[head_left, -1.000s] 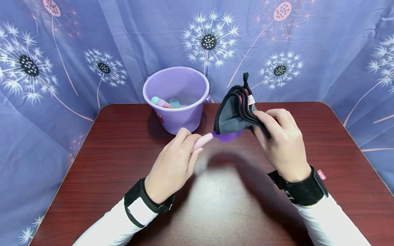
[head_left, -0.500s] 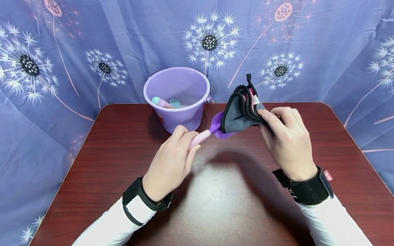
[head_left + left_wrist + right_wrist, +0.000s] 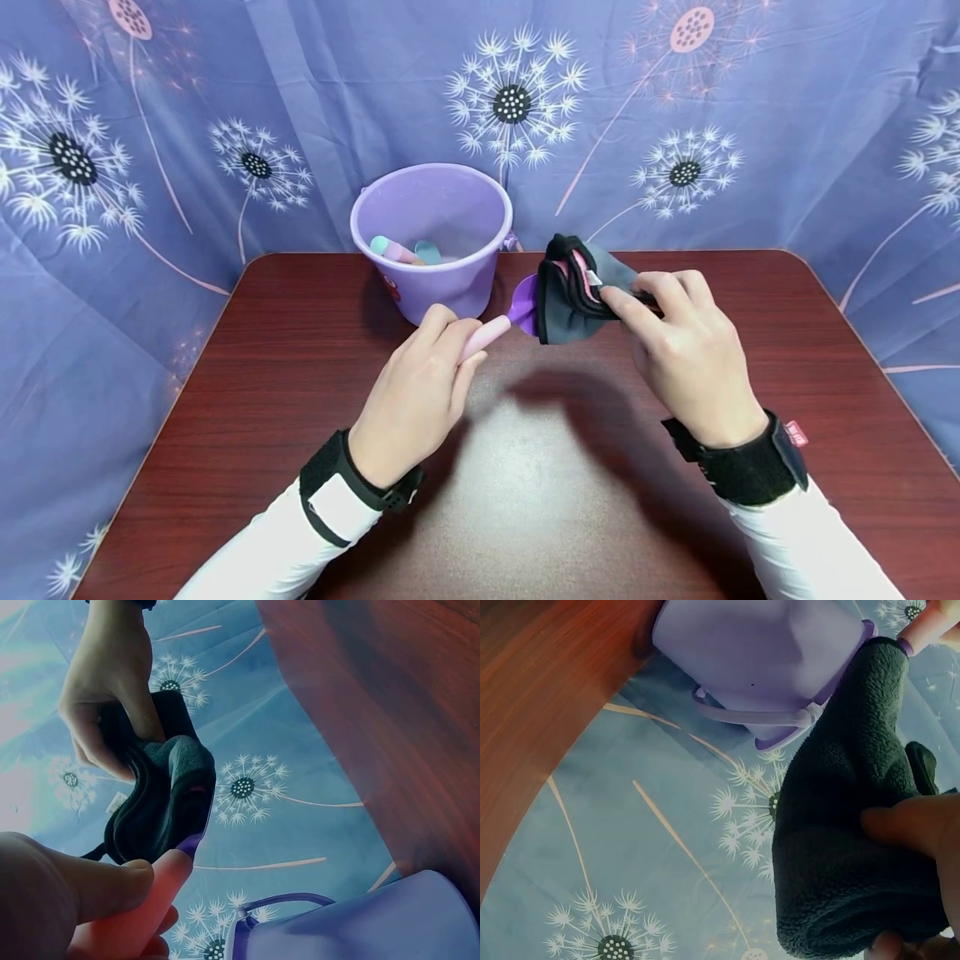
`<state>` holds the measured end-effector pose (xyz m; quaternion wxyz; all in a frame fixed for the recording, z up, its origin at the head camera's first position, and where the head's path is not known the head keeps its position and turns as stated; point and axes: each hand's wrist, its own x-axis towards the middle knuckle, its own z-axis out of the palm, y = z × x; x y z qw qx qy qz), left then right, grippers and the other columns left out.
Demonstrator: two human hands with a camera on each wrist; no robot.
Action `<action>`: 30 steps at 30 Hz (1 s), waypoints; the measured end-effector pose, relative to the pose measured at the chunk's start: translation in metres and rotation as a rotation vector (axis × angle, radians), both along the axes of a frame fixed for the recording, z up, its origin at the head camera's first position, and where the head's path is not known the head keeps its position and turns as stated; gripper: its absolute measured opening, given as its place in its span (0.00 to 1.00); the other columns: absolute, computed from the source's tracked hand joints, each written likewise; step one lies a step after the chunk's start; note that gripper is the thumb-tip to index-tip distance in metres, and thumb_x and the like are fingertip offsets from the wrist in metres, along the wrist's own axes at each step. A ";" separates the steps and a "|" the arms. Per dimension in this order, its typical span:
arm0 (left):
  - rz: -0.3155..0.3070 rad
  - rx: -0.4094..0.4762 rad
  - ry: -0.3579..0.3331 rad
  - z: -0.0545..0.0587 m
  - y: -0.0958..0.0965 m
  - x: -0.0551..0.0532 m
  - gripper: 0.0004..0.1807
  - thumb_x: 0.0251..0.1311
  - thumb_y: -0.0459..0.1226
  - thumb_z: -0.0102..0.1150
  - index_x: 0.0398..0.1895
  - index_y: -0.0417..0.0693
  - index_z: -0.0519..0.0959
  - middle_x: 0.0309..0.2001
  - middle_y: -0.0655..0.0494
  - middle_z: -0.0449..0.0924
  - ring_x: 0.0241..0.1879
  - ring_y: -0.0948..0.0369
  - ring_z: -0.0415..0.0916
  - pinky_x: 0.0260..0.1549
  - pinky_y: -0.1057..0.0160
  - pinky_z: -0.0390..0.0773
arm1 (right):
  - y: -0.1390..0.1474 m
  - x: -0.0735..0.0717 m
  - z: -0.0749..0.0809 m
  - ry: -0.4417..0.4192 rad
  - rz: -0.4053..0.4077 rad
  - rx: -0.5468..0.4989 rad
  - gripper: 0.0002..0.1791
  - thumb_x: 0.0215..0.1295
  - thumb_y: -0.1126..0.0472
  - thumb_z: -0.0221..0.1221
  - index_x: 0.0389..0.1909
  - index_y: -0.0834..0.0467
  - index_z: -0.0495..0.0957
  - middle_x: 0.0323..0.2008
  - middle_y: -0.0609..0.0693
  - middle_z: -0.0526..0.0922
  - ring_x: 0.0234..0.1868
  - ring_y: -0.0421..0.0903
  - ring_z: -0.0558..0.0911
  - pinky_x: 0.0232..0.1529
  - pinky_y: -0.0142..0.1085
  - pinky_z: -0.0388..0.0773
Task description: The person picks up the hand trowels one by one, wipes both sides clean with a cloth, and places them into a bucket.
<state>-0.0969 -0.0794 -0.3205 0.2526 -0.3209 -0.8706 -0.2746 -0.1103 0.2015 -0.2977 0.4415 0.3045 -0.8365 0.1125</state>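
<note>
My left hand (image 3: 416, 392) grips the pale pink handle (image 3: 485, 337) of a toy shovel whose purple scoop (image 3: 523, 302) points to the right. Over part of that scoop lies a folded dark grey cloth (image 3: 572, 325) with black edging, a pink inner layer and a small white tag. The cloth's far end is pinched between thumb and fingers of my right hand (image 3: 686, 358). In the right wrist view the fuzzy cloth (image 3: 847, 795) reaches up to the shovel's neck and hides the scoop. Both hands hold their things above the table.
A purple bucket (image 3: 465, 283) stands at the table's back edge, just beyond my left hand. Inside lie a mint-and-lilac handle (image 3: 395, 250) and a teal piece (image 3: 427, 252). A dandelion-print curtain (image 3: 337, 100) hangs behind the dark red wooden table (image 3: 300, 358).
The cloth has tipped down and its loop end no longer sticks up. Cloth and scoop have shifted against each other, baring the scoop's near part; the left hand has drawn slightly left.
</note>
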 end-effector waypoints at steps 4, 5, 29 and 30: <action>0.005 -0.011 0.000 0.000 0.001 0.000 0.11 0.70 0.36 0.56 0.50 0.40 0.78 0.37 0.53 0.65 0.31 0.60 0.66 0.34 0.63 0.72 | -0.003 0.001 -0.001 -0.026 0.038 0.072 0.14 0.66 0.73 0.53 0.47 0.62 0.83 0.40 0.61 0.77 0.36 0.63 0.71 0.30 0.50 0.74; 0.006 -0.014 -0.001 0.000 0.001 0.000 0.11 0.70 0.36 0.56 0.50 0.40 0.78 0.37 0.53 0.65 0.31 0.60 0.66 0.35 0.63 0.72 | -0.004 0.002 -0.002 -0.038 0.048 0.087 0.14 0.66 0.73 0.52 0.47 0.61 0.82 0.40 0.61 0.77 0.37 0.62 0.72 0.31 0.50 0.75; 0.013 0.113 -0.088 -0.007 0.000 -0.009 0.13 0.68 0.39 0.60 0.52 0.43 0.79 0.39 0.55 0.69 0.36 0.63 0.71 0.38 0.63 0.76 | -0.012 0.015 0.011 -0.185 0.237 0.277 0.13 0.66 0.71 0.53 0.46 0.60 0.82 0.40 0.56 0.76 0.37 0.57 0.70 0.32 0.43 0.71; 0.012 0.122 -0.105 -0.008 0.000 -0.010 0.13 0.68 0.39 0.60 0.52 0.43 0.79 0.39 0.56 0.69 0.36 0.63 0.71 0.38 0.63 0.75 | -0.012 0.016 0.013 -0.184 0.247 0.285 0.12 0.67 0.70 0.53 0.45 0.61 0.82 0.40 0.56 0.76 0.36 0.57 0.70 0.32 0.42 0.70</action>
